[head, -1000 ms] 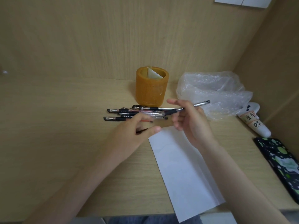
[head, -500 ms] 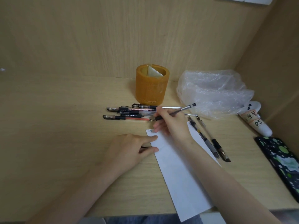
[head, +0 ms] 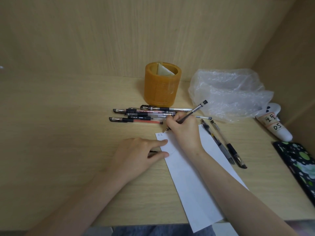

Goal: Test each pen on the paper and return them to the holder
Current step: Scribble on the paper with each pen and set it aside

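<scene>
My right hand (head: pixel 185 129) grips a black pen (head: pixel 196 109) with its tip on the top left corner of a long white paper strip (head: pixel 192 181), beside small written marks. My left hand (head: pixel 138 155) rests on the desk, its fingertips on the paper's left edge, and a small black thing, likely a pen cap, shows under the fingers. Several capped pens (head: pixel 136 116) lie in a pile in front of the orange pen holder (head: pixel 162 84). Two more pens (head: pixel 223 142) lie along the paper's right side.
A crumpled clear plastic bag (head: pixel 228 92) sits right of the holder. A white tube with handwritten labels (head: pixel 274 124) and a dark spotted case (head: pixel 300 164) lie at the right by the side wall. The wooden desk (head: pixel 59 125) ends at the near edge.
My right hand brought the pen down from the air to the paper's top corner and started writing. My left hand moved down onto the paper's edge. The two pens at the right came into sight.
</scene>
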A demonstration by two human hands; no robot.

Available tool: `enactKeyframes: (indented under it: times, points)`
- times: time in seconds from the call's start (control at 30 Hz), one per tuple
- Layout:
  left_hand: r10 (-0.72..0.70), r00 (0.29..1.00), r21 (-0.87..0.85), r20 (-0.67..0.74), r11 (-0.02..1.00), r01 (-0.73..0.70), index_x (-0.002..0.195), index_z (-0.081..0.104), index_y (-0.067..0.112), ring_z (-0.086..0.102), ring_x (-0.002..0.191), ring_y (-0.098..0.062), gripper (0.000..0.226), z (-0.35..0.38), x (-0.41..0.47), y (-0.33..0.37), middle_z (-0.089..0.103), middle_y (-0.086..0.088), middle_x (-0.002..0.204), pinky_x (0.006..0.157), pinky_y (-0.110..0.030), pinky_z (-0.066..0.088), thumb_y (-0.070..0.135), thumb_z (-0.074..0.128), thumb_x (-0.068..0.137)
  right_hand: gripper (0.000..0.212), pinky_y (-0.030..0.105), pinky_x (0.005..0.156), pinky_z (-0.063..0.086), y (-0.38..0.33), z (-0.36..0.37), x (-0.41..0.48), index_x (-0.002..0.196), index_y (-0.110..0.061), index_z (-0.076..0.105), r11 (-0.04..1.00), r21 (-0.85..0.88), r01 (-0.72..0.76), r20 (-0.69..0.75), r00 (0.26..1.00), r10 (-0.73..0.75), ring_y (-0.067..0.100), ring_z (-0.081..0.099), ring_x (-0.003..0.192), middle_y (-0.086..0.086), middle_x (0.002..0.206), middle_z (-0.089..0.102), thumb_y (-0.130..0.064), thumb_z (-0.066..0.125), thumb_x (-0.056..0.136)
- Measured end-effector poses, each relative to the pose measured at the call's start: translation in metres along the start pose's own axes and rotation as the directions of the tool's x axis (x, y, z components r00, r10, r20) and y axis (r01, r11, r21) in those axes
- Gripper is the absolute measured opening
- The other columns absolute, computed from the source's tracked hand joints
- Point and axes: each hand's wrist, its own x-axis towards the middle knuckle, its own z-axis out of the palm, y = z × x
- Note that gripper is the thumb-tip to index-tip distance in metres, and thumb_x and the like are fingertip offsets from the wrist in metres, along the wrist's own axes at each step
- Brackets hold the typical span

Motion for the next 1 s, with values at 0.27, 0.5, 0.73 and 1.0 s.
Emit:
enactKeyframes:
  times: [0.27, 0.5, 0.73, 1.0]
  points:
    - [-0.001, 1.0, 0.011, 0.004, 1.0, 0.001, 0.121, 0.052, 0.05, 0.06, 0.077, -0.005, 0.043, 0.0001, -0.0008, -0.0009, 0.068, 0.014, 0.082, 0.064, -0.02, 0.034, 0.064, 0.045, 0.081, 0.032, 0.014, 0.054, 0.037, 0.0016, 0.0009, 0.0003, 0.052, -0.009, 0.051, 1.0, -0.001, 0.02, 0.006, 1.0, -0.02, 0.007, 0.044, 0.053, 0.004, 0.053, 0.051, -0.004, 0.061, 0.082]
    - [0.003, 1.0, 0.008, 0.01, 1.0, -0.003, 0.121, 0.052, 0.049, 0.06, 0.077, -0.005, 0.043, -0.0001, -0.0009, -0.0012, 0.069, 0.014, 0.082, 0.066, -0.021, 0.039, 0.063, 0.045, 0.081, 0.033, 0.012, 0.051, 0.034, 0.0017, 0.002, 0.0005, 0.052, -0.009, 0.049, 0.998, -0.041, 0.045, -0.006, 0.999, -0.046, 0.004, 0.041, 0.049, 0.0, 0.051, 0.047, -0.004, 0.061, 0.082]
    - [-0.008, 1.0, -0.002, -0.002, 1.0, 0.008, 0.12, 0.054, 0.049, 0.061, 0.078, -0.005, 0.042, 0.0016, -0.0015, -0.0023, 0.07, 0.014, 0.084, 0.069, -0.022, 0.043, 0.063, 0.047, 0.081, 0.033, 0.012, 0.051, 0.033, 0.0018, 0.0008, -0.0003, 0.052, -0.009, 0.047, 0.998, -0.037, 0.051, -0.018, 0.998, -0.052, 0.005, 0.04, 0.05, -0.001, 0.05, 0.045, -0.003, 0.06, 0.082]
    - [0.004, 1.0, 0.007, 0.009, 1.0, -0.004, 0.121, 0.053, 0.048, 0.059, 0.076, -0.004, 0.043, 0.0003, -0.0017, -0.0009, 0.068, 0.017, 0.084, 0.063, -0.019, 0.035, 0.063, 0.046, 0.081, 0.03, 0.015, 0.052, 0.034, 0.002, 0.0013, 0.0001, 0.052, -0.004, 0.049, 0.997, -0.048, 0.054, 0.004, 0.999, -0.054, 0.006, 0.04, 0.051, 0.007, 0.052, 0.047, -0.003, 0.061, 0.08]
